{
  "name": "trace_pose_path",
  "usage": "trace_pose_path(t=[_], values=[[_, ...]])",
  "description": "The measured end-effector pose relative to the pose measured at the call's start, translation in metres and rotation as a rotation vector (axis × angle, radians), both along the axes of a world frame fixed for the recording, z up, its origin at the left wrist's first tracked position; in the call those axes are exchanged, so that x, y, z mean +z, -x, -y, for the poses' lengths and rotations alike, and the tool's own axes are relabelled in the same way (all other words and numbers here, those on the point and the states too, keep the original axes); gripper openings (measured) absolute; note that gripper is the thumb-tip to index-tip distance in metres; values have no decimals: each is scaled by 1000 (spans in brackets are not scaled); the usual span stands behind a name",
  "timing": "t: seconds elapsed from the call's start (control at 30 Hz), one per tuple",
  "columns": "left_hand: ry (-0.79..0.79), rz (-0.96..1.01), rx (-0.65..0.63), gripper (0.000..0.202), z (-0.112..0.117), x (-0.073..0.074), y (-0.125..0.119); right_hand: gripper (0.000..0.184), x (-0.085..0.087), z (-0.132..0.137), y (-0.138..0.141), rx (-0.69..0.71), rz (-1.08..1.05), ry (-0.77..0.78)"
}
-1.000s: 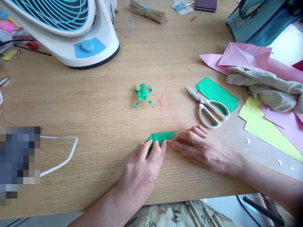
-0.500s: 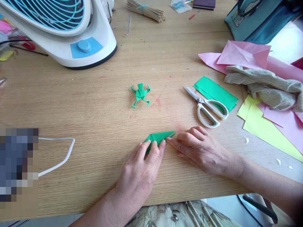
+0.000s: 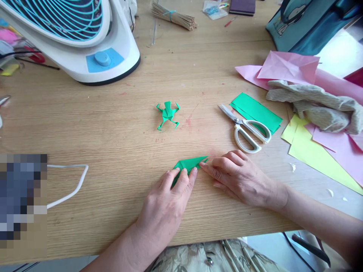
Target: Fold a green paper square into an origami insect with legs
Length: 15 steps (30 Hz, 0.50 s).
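A folded piece of green paper (image 3: 187, 164), long and pointed with a split tip on the right, lies on the table. My left hand (image 3: 167, 198) holds it down, fingertips pressed along its near edge and partly covering it. At the split tip, the index finger of my right hand (image 3: 239, 179) presses on the paper; the other fingers are curled, and the thumb is mostly hidden. Beyond both hands sits a green origami frog (image 3: 168, 112) with spread legs. White-handled scissors (image 3: 241, 126) lie to the right, partly over a stack of green paper strips (image 3: 256, 111).
A white and blue fan (image 3: 113, 56) stands back left. On the right are pink paper (image 3: 287, 66), a grey cloth glove (image 3: 320, 104) and yellow paper (image 3: 314, 155). A bundle of sticks (image 3: 174, 16) and a blue bag (image 3: 300, 30) are farther back. A white cable (image 3: 75, 194) lies left.
The whole view has shifted slightly. Both hands stay on the folded green paper, the right index finger still at its tip, with barely any movement.
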State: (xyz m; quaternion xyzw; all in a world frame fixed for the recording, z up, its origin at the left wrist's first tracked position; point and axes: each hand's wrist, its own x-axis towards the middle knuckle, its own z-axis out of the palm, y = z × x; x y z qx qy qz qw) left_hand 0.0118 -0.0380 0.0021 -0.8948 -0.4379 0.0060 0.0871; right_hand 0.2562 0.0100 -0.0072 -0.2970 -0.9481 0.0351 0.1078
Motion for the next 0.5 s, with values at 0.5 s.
trace_pose_path(t=[0.5], values=[[6, 21, 9, 48, 2, -2, 0, 47, -4, -1, -5, 12, 13, -1]])
